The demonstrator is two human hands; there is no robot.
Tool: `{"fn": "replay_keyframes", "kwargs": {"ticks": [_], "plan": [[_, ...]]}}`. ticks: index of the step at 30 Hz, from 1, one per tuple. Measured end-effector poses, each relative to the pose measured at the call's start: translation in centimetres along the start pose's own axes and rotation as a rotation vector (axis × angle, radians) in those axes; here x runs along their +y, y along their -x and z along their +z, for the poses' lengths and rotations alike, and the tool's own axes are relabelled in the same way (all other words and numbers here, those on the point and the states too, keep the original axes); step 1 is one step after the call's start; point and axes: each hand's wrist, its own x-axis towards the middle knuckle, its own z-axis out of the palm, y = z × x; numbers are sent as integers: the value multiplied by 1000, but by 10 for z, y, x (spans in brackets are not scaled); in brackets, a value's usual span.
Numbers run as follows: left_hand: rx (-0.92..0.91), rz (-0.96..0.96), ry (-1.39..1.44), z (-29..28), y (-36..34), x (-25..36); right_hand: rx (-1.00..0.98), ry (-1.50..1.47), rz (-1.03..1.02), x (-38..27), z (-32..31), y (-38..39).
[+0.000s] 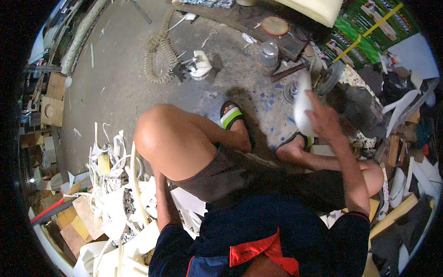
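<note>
My right hand (325, 120) grips a long white piece with a rounded lower end (303, 113), which looks like foam. It is held upright beside my right foot, and motion blurs its outline. Just beyond it, a round metal fitting or wheel (290, 92) sits on the floor. My left forearm (164, 198) passes down beside my left thigh, and the hand at its end is hidden behind the raised knee. A pile of white foam offcuts and strips (113, 203) lies next to that arm.
A coiled air hose (154, 60) leads to a spray gun with a white cup (200, 67) on the floor. A clear jar (268, 55) stands near a low dark bench (226, 21). Scraps and dark bags (362, 108) crowd the right side; wooden blocks (53, 99) line the left.
</note>
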Motion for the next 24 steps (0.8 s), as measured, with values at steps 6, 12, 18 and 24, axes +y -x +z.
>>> {"fn": "replay_keyframes", "kwargs": {"ticks": [6,12,18,24], "plan": [[197,-37,226,-36,-53,107,303,73,55,10,-107,58],[272,328,229,-39,-47,194,368,91,237,-5,-126,75],[247,585,-94,-21,-31,208,339,221,-364,-25,-58,-2],[284,511,-124,-24,-26,193,127,146,-298,-45,64,-126]]}}
